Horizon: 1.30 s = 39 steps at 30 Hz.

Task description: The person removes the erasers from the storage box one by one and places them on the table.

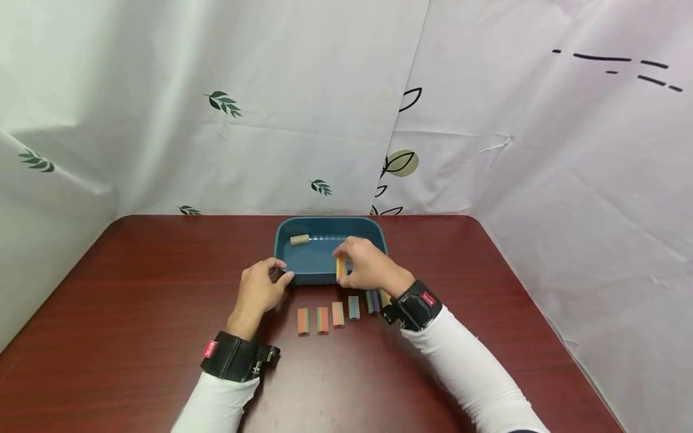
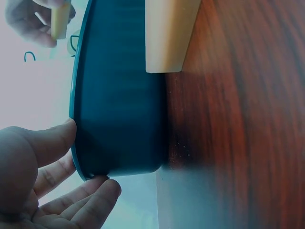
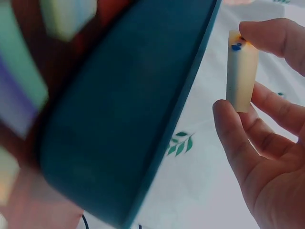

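My right hand point(image 1: 370, 267) pinches a small yellow block point(image 1: 341, 269) upright between thumb and fingertips, over the front right part of a dark blue tray point(image 1: 311, 279). Close up in the right wrist view, the block point(image 3: 240, 76) is pale with a blue mark near one end. At the tray's front left corner is my left hand point(image 1: 260, 290); its thumb and fingers grip the rim point(image 2: 76, 95) around that corner. Inside the tray, at the back left, lies a pale beige block point(image 1: 299, 240).
Before the tray stands a row of several small two-tone blocks, among them an orange-green one point(image 1: 303, 322), a grey-blue one point(image 1: 354, 307) and a purple-green one point(image 1: 372, 302). My right wrist partly covers a yellowish block point(image 1: 385, 298). White curtains point(image 1: 260, 162) enclose the reddish-brown table point(image 1: 146, 294).
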### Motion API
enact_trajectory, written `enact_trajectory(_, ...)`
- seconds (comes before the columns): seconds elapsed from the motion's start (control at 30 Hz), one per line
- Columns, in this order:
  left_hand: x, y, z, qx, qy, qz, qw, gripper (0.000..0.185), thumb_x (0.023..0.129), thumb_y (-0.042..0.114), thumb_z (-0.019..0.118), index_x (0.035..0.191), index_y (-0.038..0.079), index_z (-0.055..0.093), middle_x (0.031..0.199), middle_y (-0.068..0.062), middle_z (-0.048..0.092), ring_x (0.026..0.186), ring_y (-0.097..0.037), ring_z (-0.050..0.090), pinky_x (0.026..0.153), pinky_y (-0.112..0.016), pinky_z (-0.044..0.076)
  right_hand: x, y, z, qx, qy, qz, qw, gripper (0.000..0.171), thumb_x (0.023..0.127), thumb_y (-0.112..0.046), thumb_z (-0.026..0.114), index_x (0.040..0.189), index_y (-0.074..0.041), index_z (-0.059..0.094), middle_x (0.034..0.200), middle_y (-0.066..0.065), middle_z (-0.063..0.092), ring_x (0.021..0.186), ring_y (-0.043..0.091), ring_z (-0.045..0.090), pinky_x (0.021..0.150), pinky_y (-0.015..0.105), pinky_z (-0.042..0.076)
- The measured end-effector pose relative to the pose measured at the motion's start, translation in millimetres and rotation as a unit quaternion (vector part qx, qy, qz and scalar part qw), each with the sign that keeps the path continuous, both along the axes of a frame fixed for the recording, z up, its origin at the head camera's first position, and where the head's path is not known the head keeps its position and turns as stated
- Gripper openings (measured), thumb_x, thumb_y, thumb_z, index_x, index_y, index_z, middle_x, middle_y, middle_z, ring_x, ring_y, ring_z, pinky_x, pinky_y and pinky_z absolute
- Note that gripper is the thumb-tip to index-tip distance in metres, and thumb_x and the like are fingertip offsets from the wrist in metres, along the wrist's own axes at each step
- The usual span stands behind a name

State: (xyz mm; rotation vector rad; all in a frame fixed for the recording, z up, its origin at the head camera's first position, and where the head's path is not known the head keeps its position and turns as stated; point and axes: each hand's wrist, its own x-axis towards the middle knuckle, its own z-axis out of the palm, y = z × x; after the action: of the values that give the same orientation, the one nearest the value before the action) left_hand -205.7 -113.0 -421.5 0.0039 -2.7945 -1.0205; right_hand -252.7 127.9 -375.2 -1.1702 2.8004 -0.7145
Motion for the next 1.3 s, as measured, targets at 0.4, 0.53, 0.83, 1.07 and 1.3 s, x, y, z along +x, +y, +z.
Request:
enact_trajectory(0.4,-1.2,2,-1.1,-0.003,-0.006,0.003,1.0000,0.029,0.093,0.023,0.067,0.114,0.004,0.065,0.109,-0.019,0.063,0.104,-0.035,0.056,0.091,-0.051,0.045,41.4,-11,-25.2,0.034,-0.027,0.033,0.999,0.045,0.077,-0.024,0.083,0.113,-0.001,0.067,0.103,0.005,0.059,0.080,0.013,0.054,0.066,0.022,0.048)
enact_trajectory(0.53,-1.7,2,-1.5,-0.001,-0.008,0.004,1.0000,0.029,0.093,0.023,0.067,0.115,0.004,0.065,0.111,-0.019,0.064,0.104,-0.036,0.056,0.090,-0.051,0.045,49.3,-16,-26.7,0.083,-0.030,0.039,0.995,0.045,0.077,-0.029,0.083,0.113,-0.005,0.068,0.101,0.001,0.058,0.082,0.011,0.053,0.068,0.021,0.047)
enact_trajectory(0.83,-3.0,0,-1.3,-0.010,0.003,-0.004,0.9999,0.029,0.093,0.023,0.067,0.114,0.002,0.065,0.107,-0.019,0.064,0.101,-0.036,0.057,0.090,-0.051,0.044,63.5,-27,-28.3,0.140,-0.036,0.065,0.987,0.038,0.076,-0.034,0.084,0.100,-0.010,0.065,0.087,-0.005,0.053,0.073,0.003,0.050,0.059,0.016,0.044)
enact_trajectory(1.07,-3.8,-2,0.8,-0.012,0.004,-0.005,0.9999,0.029,0.093,0.023,0.067,0.114,0.003,0.065,0.107,-0.019,0.065,0.099,-0.034,0.058,0.088,-0.051,0.045,73.2,-36,-29.9,0.161,-0.048,0.045,0.985,0.037,0.075,-0.039,0.084,0.089,-0.013,0.062,0.073,-0.008,0.050,0.059,0.002,0.048,0.051,0.017,0.041)
enact_trajectory(1.3,-2.6,2,0.1,-0.007,-0.001,0.002,1.0000,0.029,0.093,0.024,0.067,0.114,0.003,0.066,0.111,-0.020,0.064,0.104,-0.036,0.057,0.090,-0.051,0.045,81.4,-41,-41.2,0.153,-0.021,0.009,0.988,0.040,0.072,-0.045,0.084,0.078,-0.015,0.058,0.064,-0.009,0.047,0.053,0.003,0.046,0.045,0.019,0.039)
